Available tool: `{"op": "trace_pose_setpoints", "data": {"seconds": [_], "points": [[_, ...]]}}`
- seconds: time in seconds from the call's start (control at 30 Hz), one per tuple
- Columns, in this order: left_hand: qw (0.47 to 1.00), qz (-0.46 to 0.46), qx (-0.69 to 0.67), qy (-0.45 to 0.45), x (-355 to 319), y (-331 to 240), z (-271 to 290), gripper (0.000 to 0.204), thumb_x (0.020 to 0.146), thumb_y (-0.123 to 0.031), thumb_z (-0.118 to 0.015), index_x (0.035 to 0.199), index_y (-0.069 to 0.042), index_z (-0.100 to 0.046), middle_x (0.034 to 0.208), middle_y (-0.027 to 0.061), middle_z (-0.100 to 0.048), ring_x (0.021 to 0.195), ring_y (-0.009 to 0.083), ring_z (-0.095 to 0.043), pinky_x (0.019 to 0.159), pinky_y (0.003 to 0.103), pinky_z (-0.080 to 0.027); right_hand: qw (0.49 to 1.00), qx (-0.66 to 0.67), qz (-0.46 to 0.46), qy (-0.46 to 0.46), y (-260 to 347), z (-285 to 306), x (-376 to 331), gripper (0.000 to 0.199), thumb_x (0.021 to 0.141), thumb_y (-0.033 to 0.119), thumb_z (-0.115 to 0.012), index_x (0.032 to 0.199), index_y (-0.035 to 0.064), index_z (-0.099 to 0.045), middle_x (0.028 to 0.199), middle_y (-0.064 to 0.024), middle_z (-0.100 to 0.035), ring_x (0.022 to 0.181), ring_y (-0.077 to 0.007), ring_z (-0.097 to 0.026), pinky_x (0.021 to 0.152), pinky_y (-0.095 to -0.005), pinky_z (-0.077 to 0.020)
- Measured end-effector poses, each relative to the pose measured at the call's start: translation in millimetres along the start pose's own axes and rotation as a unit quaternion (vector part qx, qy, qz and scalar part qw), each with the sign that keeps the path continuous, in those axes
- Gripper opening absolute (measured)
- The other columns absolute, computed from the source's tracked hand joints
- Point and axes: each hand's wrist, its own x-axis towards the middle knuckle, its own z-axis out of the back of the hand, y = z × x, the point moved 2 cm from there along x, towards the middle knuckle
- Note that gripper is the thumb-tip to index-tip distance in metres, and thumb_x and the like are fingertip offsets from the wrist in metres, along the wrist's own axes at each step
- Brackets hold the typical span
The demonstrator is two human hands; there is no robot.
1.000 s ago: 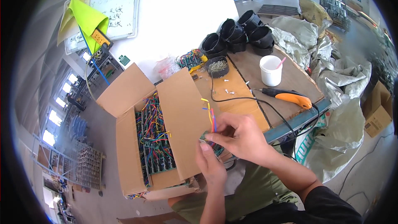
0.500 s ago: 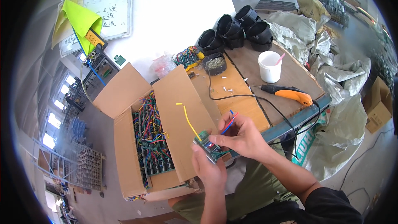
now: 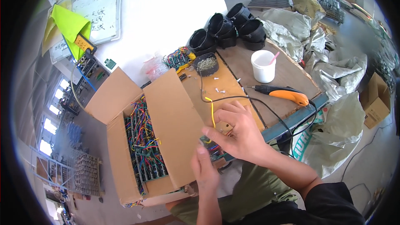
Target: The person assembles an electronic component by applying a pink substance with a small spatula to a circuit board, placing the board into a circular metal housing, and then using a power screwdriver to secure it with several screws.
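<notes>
My left hand (image 3: 205, 168) is closed on a small green circuit board (image 3: 213, 149), held upright over my lap at the carton's right side. A yellow wire (image 3: 213, 114) rises from the board, its tip bent over to the left. My right hand (image 3: 239, 135) sits above the board with curled fingers, thumb and forefinger around the lower part of this wire. The right hand covers much of the board and its other wires. To the left, an open cardboard carton (image 3: 177, 127) holds rows of similar boards (image 3: 146, 148) with many coloured wires.
On the wooden table lie an orange-and-black electric screwdriver (image 3: 287, 95) with its black cord, a white tub (image 3: 263, 73) and a black dish of small screws (image 3: 207, 64). Black round housings (image 3: 223, 27) stand behind. Silvery sacks (image 3: 333, 71) heap at the right.
My right hand has shifted from the blue and red wires to the yellow wire, now more upright. The board is largely covered. The view has turned slightly, sliding the scene left.
</notes>
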Motion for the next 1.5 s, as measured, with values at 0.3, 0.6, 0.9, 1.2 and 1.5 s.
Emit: {"op": "trace_pose_setpoints", "data": {"seconds": [0.3, 0.6, 0.9, 1.2, 1.5], "points": [[0.982, 0.092, -0.148, 0.068, 2, 3, -35, 0.047, 0.108, -0.037, -0.033, 0.114, 0.002, -0.059, 0.092, 0.0112, -0.065, 0.079, 0.0190, -0.061, 0.070, 0.033, -0.050, 0.950, 0.187, -0.247, 0.042, -50, 19, -31, 0.031, 0.088, 0.025, -0.076, 0.076, -0.0012, -0.063, 0.055, -0.0044, -0.058, 0.050, -0.0085, -0.051, 0.048, -0.0286, -0.0403], [0.975, 0.063, -0.197, 0.082, -4, 42, -95, 0.047, 0.082, 0.001, -0.071, 0.127, 0.002, -0.056, 0.104, 0.0061, -0.065, 0.087, 0.0131, -0.061, 0.076, 0.027, -0.051, 0.869, 0.315, -0.379, -0.040, -83, 42, -75, 0.026, 0.099, 0.027, -0.063, 0.102, 0.0011, -0.060, 0.080, 0.0024, -0.059, 0.065, -0.0032, -0.049, 0.059, -0.0193, -0.0416], [0.937, 0.132, -0.304, 0.115, 43, 58, -98, 0.027, 0.096, -0.008, -0.056, 0.120, 0.005, -0.056, 0.110, 0.0204, -0.067, 0.097, 0.0301, -0.068, 0.086, 0.043, -0.055, 0.938, -0.262, -0.196, -0.112, -217, 143, 89, 0.038, 0.080, 0.039, -0.076, 0.089, 0.0024, -0.072, 0.073, -0.0143, -0.071, 0.068, -0.0310, -0.070, 0.068, -0.0393, -0.0547], [0.988, 0.048, -0.080, 0.120, 62, 68, -94, 0.024, 0.094, -0.004, -0.059, 0.116, 0.006, -0.062, 0.101, 0.0127, -0.068, 0.083, 0.0175, -0.065, 0.077, 0.033, -0.055, 0.934, -0.346, -0.086, 0.026, -215, 118, 143, 0.018, 0.078, 0.025, -0.074, 0.080, 0.0072, -0.075, 0.074, -0.0124, -0.071, 0.071, -0.0325, -0.070, 0.071, -0.0405, -0.0563], [0.994, -0.048, -0.005, 0.095, 91, 78, -111, 0.029, 0.091, -0.009, -0.067, 0.116, 0.005, -0.064, 0.091, 0.0044, -0.066, 0.076, 0.0085, -0.059, 0.068, 0.025, -0.049, 0.935, 0.122, -0.257, -0.212, -221, 178, 87, 0.021, 0.091, 0.016, -0.066, 0.096, -0.0048, -0.069, 0.081, -0.0101, -0.071, 0.069, -0.0142, -0.069, 0.056, -0.0248, -0.0521]]}}
